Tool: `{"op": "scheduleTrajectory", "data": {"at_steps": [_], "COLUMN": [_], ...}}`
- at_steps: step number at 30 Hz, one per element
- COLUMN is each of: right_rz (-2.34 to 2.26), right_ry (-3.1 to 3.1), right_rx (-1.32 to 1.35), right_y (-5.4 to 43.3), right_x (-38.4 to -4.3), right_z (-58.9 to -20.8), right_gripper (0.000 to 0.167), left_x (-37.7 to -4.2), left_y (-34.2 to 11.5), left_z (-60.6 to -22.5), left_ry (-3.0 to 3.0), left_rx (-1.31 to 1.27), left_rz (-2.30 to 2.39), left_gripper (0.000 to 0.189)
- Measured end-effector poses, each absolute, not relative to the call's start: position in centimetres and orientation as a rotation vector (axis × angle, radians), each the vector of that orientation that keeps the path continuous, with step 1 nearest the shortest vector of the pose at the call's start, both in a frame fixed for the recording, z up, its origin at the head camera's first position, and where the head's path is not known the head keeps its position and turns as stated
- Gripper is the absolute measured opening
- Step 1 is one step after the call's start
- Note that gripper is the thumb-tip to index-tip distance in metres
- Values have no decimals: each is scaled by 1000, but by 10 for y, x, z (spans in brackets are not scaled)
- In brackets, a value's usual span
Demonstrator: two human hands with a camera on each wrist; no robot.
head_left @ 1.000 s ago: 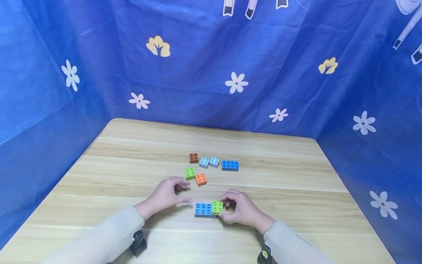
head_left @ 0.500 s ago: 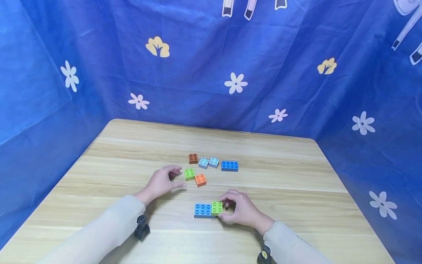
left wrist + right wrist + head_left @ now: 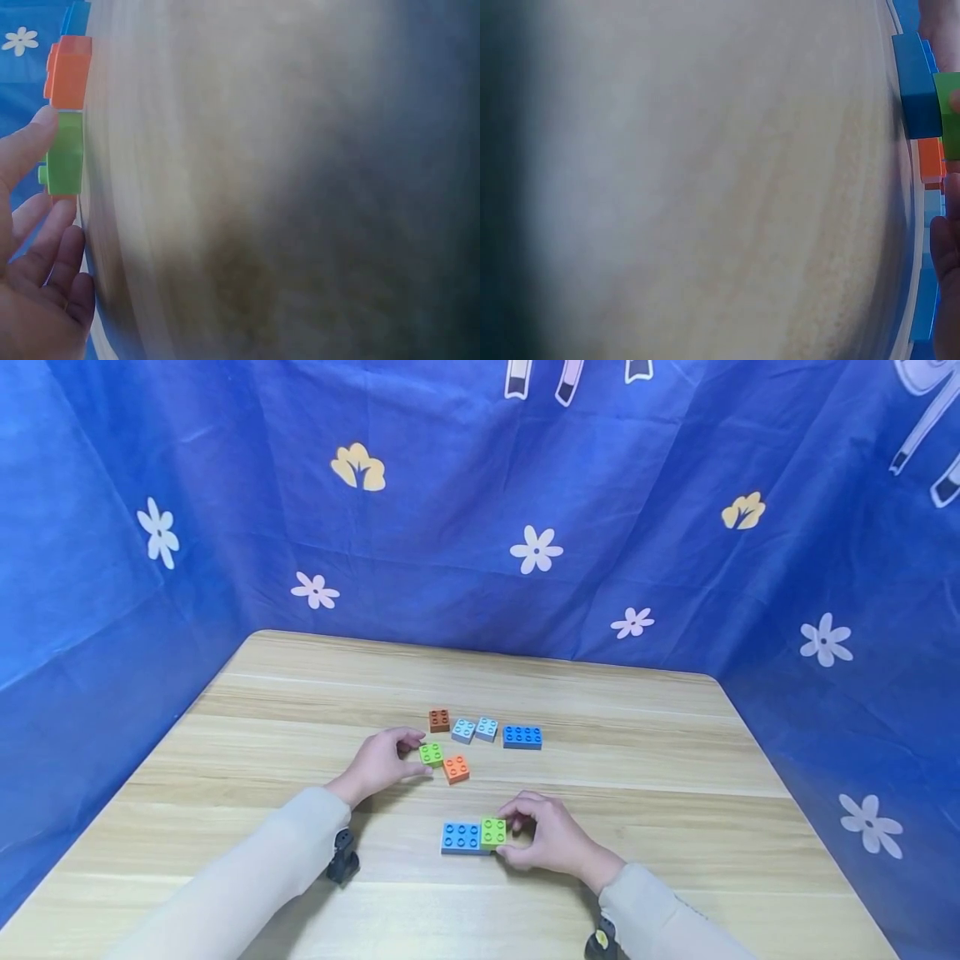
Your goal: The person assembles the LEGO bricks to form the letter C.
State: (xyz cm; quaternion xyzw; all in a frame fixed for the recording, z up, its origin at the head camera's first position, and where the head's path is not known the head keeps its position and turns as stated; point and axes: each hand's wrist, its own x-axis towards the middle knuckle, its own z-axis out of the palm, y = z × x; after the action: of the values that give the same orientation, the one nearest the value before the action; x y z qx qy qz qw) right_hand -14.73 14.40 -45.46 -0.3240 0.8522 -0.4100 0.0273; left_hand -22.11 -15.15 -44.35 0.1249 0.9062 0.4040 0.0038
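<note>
In the head view, my left hand [image 3: 382, 762] is at a small green brick [image 3: 431, 755], thumb on its near side and fingers on its far side. The left wrist view shows this green brick [image 3: 66, 154] still low at the tabletop, between thumb and fingers. My right hand [image 3: 553, 833] holds a second green brick [image 3: 493, 833] by its sides. That brick sits on the right end of a long blue brick [image 3: 461, 837] lying on the table. An orange brick [image 3: 456, 768] lies right beside the left hand's green brick.
Behind the hands lie a brown brick [image 3: 439, 721], two light blue bricks [image 3: 463, 731] and another long blue brick [image 3: 522, 737]. The wooden table [image 3: 600, 743] is bordered by a blue patterned curtain [image 3: 465, 477] at the back and both sides.
My left hand has moved away from the long blue brick, forward and left, then closed in around the green brick at the back. My right hand has stayed in place.
</note>
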Motion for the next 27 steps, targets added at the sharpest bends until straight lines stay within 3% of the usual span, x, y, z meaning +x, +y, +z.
{"op": "scheduleTrajectory", "data": {"at_steps": [9, 27], "right_rz": [-1262, -1269], "right_ry": [2636, 2622], "right_rx": [-992, -997], "right_y": [144, 143], "right_x": [-146, -146], "right_z": [-454, -453], "right_gripper": [37, 37], "left_x": [-221, -200], "left_y": [-149, -160], "left_z": [-442, -438], "left_ry": [2852, 2778], "left_rx": [397, 469], "left_rz": [1236, 1292], "left_gripper": [43, 32]}}
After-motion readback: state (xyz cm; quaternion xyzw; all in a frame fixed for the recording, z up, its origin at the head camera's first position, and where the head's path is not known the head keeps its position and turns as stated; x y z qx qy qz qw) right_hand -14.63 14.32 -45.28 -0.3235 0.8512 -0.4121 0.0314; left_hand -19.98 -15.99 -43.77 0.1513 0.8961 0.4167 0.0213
